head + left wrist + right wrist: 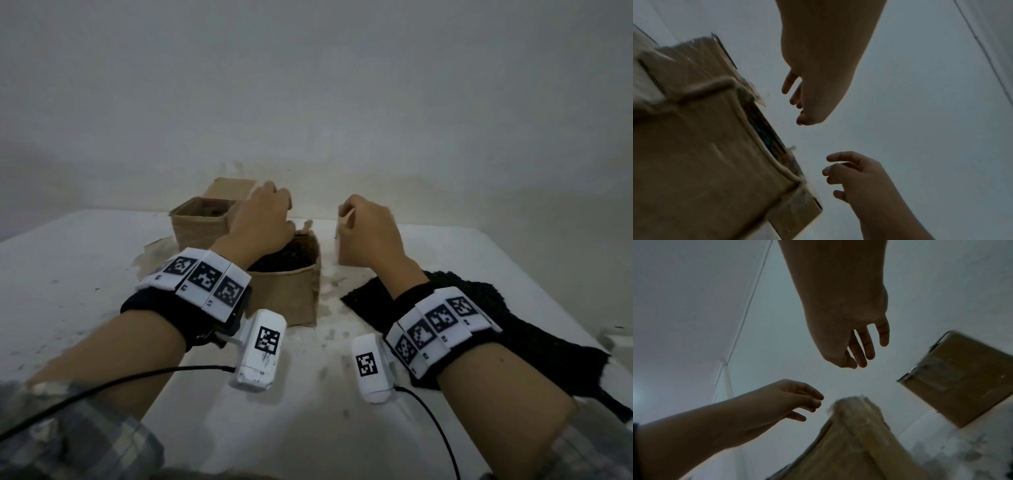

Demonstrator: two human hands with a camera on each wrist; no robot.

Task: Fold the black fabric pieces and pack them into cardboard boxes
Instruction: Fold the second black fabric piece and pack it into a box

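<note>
Both hands were held above the boxes with nothing in them. The left hand hovered over the middle cardboard box, fingers loosely curled, as the left wrist view confirmed. The right hand hung beside it, fingers relaxed and spread, close to a third box that was mostly hidden behind it.

One black fabric piece was already seen inside the middle box. A second, unfolded black fabric piece lay flat on the table toward its right edge, partly beneath the right forearm. Another box stood open toward the far left of the group.

The flat piece appeared coarse and open-textured, and it was judged to be light, limp and not slippery. It would likely sag if lifted by one point, so two adjacent corners along one edge were judged the best holds, one per hand. The boxes looked light and worn, with frayed rims, and could probably be shifted or tipped if fabric were pressed in hard.
</note>
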